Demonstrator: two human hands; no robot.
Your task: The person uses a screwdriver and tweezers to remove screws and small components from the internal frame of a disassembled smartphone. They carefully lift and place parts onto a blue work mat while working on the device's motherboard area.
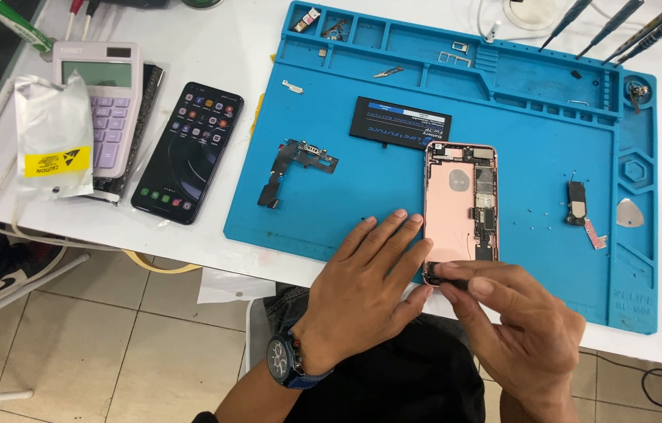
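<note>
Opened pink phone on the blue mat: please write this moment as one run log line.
left hand: flat beside opened pink phone | right hand: pinching small dark part at phone's bottom edge | blue mat: battery, flex cable

A phone repair workbench: a blue silicone repair mat (347, 211) with parts compartments on a white table (213, 47); an opened pink phone chassis (460, 200); a loose battery (399, 124); precision screwdrivers (582, 17).

A silver pouch (54, 135) with a yellow label (52, 162) lies at the left, over a pink calculator (108, 102) with a grey screen (95, 73). Beside them a black phone (188, 152) shows a lit icon screen. On the blue mat (331, 211) lies a black battery (399, 124) with a white label.
</note>
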